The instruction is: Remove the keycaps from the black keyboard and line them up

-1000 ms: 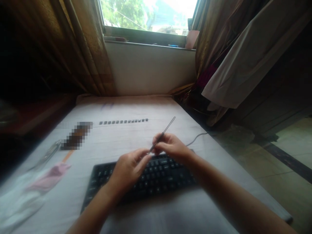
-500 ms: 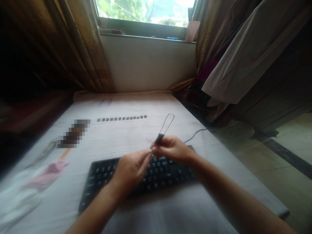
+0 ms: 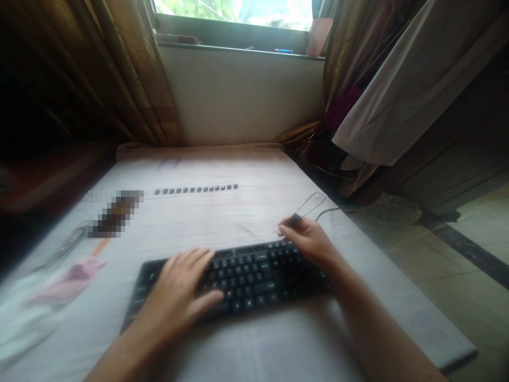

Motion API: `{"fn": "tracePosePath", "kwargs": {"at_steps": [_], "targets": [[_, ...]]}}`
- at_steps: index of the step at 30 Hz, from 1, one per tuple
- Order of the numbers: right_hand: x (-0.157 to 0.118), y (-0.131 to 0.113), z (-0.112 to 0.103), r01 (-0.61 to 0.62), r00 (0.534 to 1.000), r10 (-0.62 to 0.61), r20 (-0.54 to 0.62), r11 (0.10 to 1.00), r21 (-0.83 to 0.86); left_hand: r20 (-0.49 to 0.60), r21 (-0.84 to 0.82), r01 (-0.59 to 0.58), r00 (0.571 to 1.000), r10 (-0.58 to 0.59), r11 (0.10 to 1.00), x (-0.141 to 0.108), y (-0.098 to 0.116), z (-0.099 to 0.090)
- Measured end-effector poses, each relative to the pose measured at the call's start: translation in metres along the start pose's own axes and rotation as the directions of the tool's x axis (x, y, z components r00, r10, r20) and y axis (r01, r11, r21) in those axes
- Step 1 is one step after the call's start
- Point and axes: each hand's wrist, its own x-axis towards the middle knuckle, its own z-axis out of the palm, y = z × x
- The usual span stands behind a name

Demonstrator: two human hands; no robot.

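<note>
A black keyboard (image 3: 250, 276) lies on the white-covered table. Over its left part rests my left hand (image 3: 185, 286), fingers spread and holding nothing. My right hand (image 3: 308, 239) is closed on a small tool with a black grip (image 3: 293, 220) and a long thin wire loop (image 3: 314, 202), above the keyboard's upper right edge. A thin tip pokes out to the left of the fingers. Farther back, several small dark keycaps (image 3: 199, 189) stand in a row on the cloth.
At the left lie a blurred-out dark item (image 3: 116, 213), a metallic tool (image 3: 71, 241), a pink cloth (image 3: 71, 281) and white cloth (image 3: 27, 323). A cable (image 3: 328, 210) runs off the right edge. Behind are curtains and a window sill with a pink cup (image 3: 319, 37).
My hands have parted. The left went down and left onto the keyboard, its fingers opening out; the right moved to the right with the wire tool. The view has shifted slightly.
</note>
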Motion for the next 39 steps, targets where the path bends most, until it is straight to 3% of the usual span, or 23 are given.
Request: {"fn": "tracePosePath", "kwargs": {"at_steps": [5, 15, 23, 33, 36, 39], "targets": [[-0.002, 0.01, -0.004, 0.064, 0.992, -0.048, 0.118, 0.988, -0.138, 0.09, 0.084, -0.047, 0.995, 0.039, 0.995, -0.026, -0.014, 0.013], [0.002, 0.019, 0.0, 0.183, 0.962, -0.125, 0.242, 0.955, -0.234, 0.135, 0.074, -0.029, 0.991, 0.018, 0.997, -0.025, -0.011, 0.014], [0.014, 0.024, -0.004, 0.377, 0.869, -0.229, 0.439, 0.881, -0.287, 0.179, 0.113, -0.003, 0.984, -0.018, 0.994, -0.024, -0.004, 0.009], [0.027, 0.024, -0.003, 0.502, 0.806, -0.302, 0.509, 0.804, -0.318, 0.158, 0.115, -0.013, 0.987, -0.005, 0.993, -0.025, -0.004, 0.01], [0.026, 0.025, -0.002, 0.477, 0.817, -0.292, 0.497, 0.826, -0.3, 0.157, 0.121, -0.013, 0.988, -0.007, 0.993, -0.026, -0.005, 0.011], [0.021, 0.031, -0.002, 0.405, 0.867, -0.277, 0.414, 0.876, -0.263, 0.164, 0.129, -0.014, 0.986, -0.007, 0.992, -0.026, -0.005, 0.011]]}}
